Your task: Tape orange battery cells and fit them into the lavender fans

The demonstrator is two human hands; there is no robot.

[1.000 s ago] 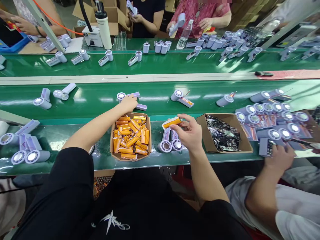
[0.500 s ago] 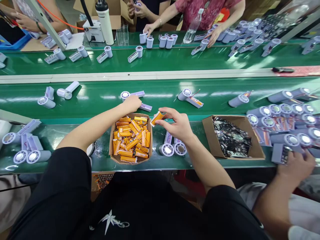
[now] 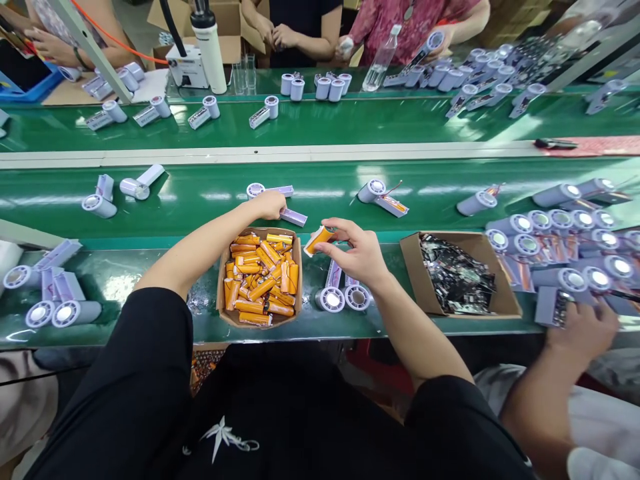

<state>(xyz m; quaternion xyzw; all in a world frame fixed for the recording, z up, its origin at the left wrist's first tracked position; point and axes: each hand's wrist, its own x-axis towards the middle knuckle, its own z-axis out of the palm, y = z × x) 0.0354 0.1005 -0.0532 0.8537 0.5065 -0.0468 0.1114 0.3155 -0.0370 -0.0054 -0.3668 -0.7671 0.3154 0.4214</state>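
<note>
My right hand (image 3: 361, 252) pinches an orange-wrapped cylindrical battery (image 3: 319, 240) between thumb and fingers, just right of a cardboard box (image 3: 220, 314) full of similar batteries (image 3: 261, 288). Reaching over the box, my left hand (image 3: 271, 205) is closed on a lavender handheld fan, whose open handle (image 3: 294, 217) sticks out to the right; its head is hidden under the hand. Right behind lies another fan (image 3: 255, 190). Two more fans (image 3: 331, 299) stand on the near ledge below my right hand.
To the right is a box of small dark circuit boards (image 3: 457, 275), then many fans (image 3: 570, 280) and a co-worker's hand (image 3: 585, 327). More fans (image 3: 70, 313) lie at left. Beyond the pale divider (image 3: 300, 154), co-workers sit along a second green belt (image 3: 325, 123).
My hands keep their holds, barely moved. Fans on the near belt have shifted slightly right, those on the far belt left. Across, a co-worker in red has lifted a fan off the belt.
</note>
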